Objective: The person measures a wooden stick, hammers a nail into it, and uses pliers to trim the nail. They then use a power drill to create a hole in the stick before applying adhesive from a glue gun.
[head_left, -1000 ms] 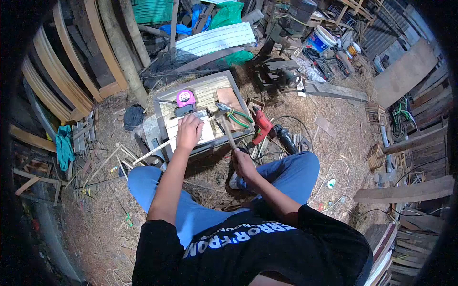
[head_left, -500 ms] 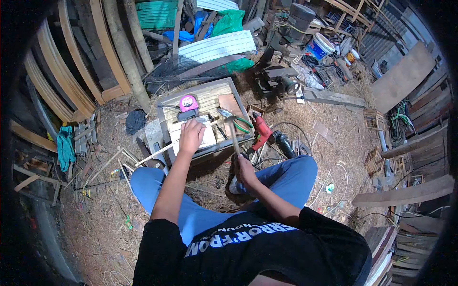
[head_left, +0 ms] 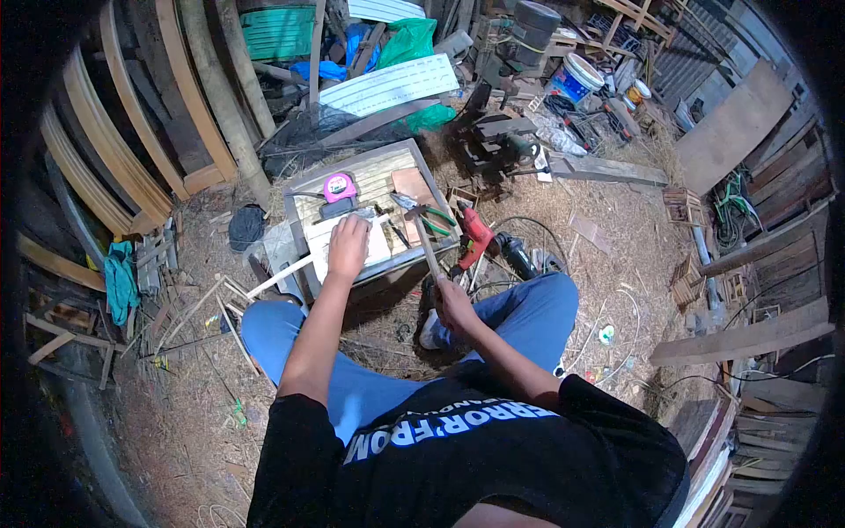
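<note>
My left hand (head_left: 349,246) presses down on the small work table (head_left: 422,158), its fingers curled over a thin pale wooden strip (head_left: 283,276). The strip sticks out past the table's left edge; under it is a white board (head_left: 378,249). My right hand (head_left: 455,304) grips the wooden handle of a hammer (head_left: 430,253), whose head end is close to the table's right side. Green-handled pliers (head_left: 436,220) lie beside it. A pink tape measure (head_left: 338,187) sits behind my left hand, next to a dark block (head_left: 336,209).
A red drill (head_left: 476,238) stands on the ground right of the table, near a cable. Curved wooden pieces (head_left: 114,132) lean at the left. A white bucket (head_left: 582,73) and a long plank (head_left: 607,169) are at the back right. Wood scraps and shavings litter the floor.
The view has shifted slightly, so the table appears a little further left. My right hand has tilted the hammer more to the left. My left hand stays on the strip.
</note>
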`<state>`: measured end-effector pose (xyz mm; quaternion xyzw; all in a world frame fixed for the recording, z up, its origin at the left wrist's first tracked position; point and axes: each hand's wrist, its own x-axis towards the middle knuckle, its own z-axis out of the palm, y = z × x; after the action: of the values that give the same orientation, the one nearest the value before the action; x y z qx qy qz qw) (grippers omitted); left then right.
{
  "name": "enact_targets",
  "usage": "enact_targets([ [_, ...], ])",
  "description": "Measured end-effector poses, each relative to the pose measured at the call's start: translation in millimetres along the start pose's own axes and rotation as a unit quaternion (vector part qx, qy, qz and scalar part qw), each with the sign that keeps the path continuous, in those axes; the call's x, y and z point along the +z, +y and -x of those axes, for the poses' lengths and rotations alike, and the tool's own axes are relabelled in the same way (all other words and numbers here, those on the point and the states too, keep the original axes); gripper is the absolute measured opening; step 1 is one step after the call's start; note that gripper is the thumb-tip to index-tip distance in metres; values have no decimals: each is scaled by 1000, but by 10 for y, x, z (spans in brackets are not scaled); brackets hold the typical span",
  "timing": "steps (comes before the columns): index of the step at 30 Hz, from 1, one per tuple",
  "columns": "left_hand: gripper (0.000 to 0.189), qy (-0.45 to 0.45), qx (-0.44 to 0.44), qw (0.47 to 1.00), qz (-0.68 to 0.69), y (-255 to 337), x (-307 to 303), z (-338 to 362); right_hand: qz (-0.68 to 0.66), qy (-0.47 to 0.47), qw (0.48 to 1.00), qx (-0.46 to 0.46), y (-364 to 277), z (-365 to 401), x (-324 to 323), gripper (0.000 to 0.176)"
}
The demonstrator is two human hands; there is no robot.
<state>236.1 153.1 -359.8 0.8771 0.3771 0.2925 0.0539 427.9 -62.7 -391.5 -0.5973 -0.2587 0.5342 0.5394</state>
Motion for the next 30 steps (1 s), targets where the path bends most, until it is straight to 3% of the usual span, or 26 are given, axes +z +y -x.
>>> enact_targets([
  [4,19,32,1,997,68,-6,-31,-5,5,-4,1000,15,-120,22,-16,48],
  [7,20,49,-3,996,74,24,-25,-2,139,20,990,-1,-204,-149,-113,48],
  [9,20,53,3,996,68,15,-24,0,299,89,942,-125,-182,-439,-144,39],
  [11,23,46,8,997,66,-41,0,-16,437,155,848,-257,-573,-607,-78,35],
  [13,23,51,4,996,72,-53,-31,-74,478,98,853,-187,-1018,-857,-84,29],
  [15,22,69,-13,994,84,-6,-177,-140,544,69,814,-194,-1262,-1259,-105,28],
  [20,17,120,-63,971,196,92,-614,-325,669,-47,684,-287,-1554,-2116,-91,28],
  [23,16,132,-61,960,238,93,-814,-342,686,-9,639,-348,-1534,-2243,-45,29],
  [24,17,117,-87,944,296,58,-799,-303,624,62,612,-482,-1486,-2144,-30,25],
  [27,20,36,-218,813,539,173,-1048,-196,623,44,676,-391,-1419,-1770,66,42],
  [30,21,26,-272,789,550,446,-1402,-176,669,-8,658,-345,-1253,-1411,54,46],
])
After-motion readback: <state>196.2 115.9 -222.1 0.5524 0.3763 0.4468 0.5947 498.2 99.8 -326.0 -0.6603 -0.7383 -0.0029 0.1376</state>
